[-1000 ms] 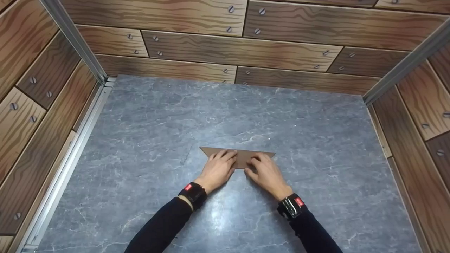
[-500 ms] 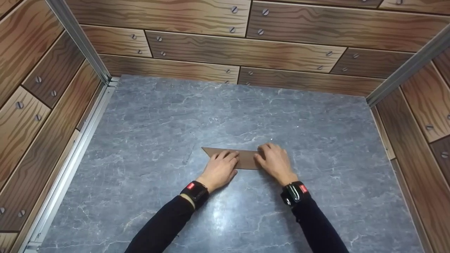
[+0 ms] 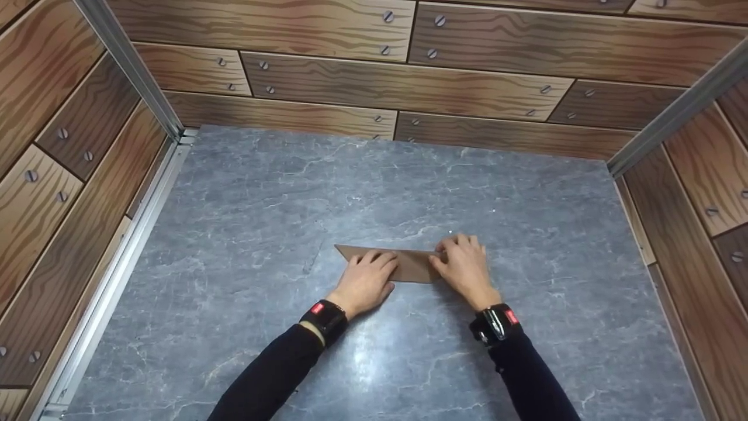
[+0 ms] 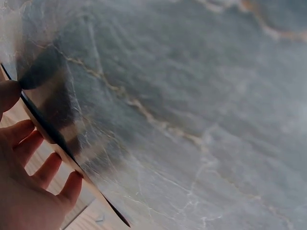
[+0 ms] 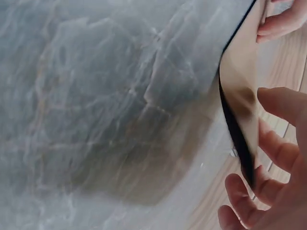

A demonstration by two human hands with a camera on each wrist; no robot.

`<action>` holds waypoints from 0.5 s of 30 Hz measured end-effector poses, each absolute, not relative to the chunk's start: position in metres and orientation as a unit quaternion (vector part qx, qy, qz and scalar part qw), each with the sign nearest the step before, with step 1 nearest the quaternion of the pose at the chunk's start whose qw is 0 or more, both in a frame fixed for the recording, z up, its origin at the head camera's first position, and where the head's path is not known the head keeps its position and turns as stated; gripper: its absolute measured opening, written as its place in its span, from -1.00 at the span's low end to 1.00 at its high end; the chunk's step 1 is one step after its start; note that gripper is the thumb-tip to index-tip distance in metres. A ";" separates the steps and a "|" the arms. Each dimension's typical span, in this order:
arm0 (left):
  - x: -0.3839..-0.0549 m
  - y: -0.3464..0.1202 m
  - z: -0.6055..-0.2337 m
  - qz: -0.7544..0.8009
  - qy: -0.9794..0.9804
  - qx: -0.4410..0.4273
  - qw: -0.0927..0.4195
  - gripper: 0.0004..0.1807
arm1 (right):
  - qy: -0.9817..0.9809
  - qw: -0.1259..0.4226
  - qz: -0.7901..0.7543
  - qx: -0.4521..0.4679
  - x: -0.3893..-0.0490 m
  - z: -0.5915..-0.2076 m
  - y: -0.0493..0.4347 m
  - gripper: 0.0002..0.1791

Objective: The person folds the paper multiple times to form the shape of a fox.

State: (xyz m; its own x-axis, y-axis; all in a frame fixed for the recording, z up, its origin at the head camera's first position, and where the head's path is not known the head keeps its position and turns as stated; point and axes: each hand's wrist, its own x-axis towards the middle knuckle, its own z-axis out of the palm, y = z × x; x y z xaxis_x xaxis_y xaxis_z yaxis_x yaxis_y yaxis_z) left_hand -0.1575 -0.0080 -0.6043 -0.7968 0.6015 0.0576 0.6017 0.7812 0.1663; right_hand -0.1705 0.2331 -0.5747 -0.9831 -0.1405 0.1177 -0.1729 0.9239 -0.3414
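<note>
A long folded piece of brown paper [image 3: 415, 266] lies before me, its far left corner running out to a sharp point. My left hand [image 3: 363, 282] rests on its left half, fingers spread and fingertips pressing the face. At the right end, my right hand [image 3: 467, 266] pinches the paper, thumb on the near face and fingers bent over the far edge, hiding that corner. In the right wrist view the paper [image 5: 240, 72] bows, with a dark gap along its lower side. The left wrist view shows the paper's edge [image 4: 41, 127] under the left fingertips.
The paper lies on a grey-blue marbled tabletop [image 3: 304, 175]. Wood-patterned panels [image 3: 327, 76] stand at the back and both sides, with metal rails [image 3: 125, 64] at the corners. A black band [image 3: 325, 321] circles each wrist.
My right hand has slid right along the paper, from near its middle to its right end, and now covers that corner. The left hand has stayed on the left half.
</note>
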 end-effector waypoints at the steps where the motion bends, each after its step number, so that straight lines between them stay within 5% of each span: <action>1: -0.158 -0.008 -0.604 -0.087 -0.944 -0.318 -0.002 -0.46 | -0.978 0.049 0.187 0.077 -0.169 -0.574 0.235 -0.76; 15: -0.160 -0.006 -0.603 -0.090 -0.946 -0.311 -0.024 -0.42 | -0.933 0.097 0.337 0.082 -0.143 -0.581 0.237 -0.86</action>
State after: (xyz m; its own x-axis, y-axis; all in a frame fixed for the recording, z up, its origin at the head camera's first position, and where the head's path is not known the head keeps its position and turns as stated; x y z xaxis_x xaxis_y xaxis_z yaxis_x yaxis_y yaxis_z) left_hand -0.1603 -0.0057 -0.6032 -0.8055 0.5926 0.0105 0.5840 0.7905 0.1846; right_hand -0.1434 0.2369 -0.5810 -0.9680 -0.0878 0.2353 -0.2178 0.7598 -0.6126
